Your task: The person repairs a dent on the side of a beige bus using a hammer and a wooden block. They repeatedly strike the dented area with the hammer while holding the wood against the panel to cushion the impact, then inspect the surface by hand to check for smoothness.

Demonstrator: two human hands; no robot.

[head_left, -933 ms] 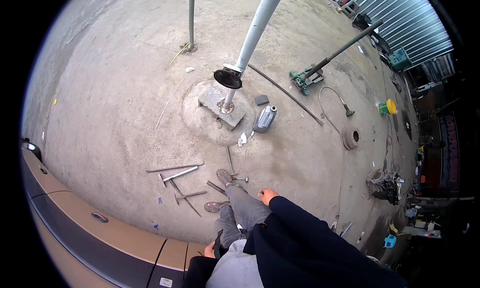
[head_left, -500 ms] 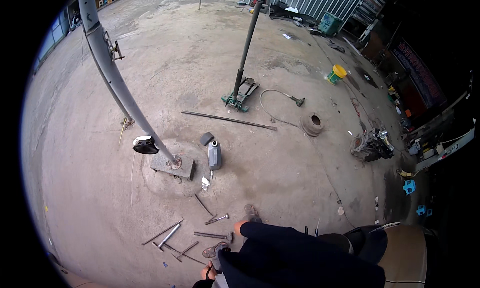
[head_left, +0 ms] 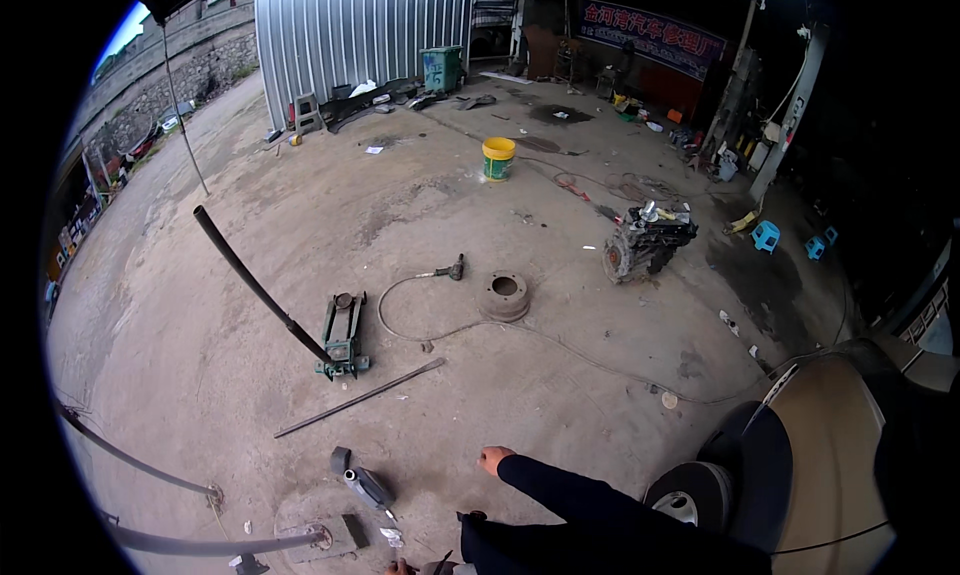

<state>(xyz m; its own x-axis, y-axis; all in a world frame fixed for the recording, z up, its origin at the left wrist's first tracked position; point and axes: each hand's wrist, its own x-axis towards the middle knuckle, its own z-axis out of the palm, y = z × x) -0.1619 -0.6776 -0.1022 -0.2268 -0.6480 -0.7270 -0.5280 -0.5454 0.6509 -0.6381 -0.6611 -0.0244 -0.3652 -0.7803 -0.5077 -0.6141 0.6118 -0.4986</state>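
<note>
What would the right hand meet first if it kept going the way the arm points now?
The right hand points left over bare concrete floor. Going straight on, it would likely meet the grey canister lying on the ground, though depth is unclear and the hand may pass above it.

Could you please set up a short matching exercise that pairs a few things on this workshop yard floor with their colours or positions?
Things:
1. bucket
2. floor jack
3. brake drum
4. long metal bar

Descriptions:
A. green frame with a long dark handle raised to the left
B. lying flat on the concrete just in front of the jack
C. yellow, standing upright toward the corrugated metal wall
D. round, rust-brown, resting beside the looped hose

Pairs: 1-C, 2-A, 3-D, 4-B
</note>
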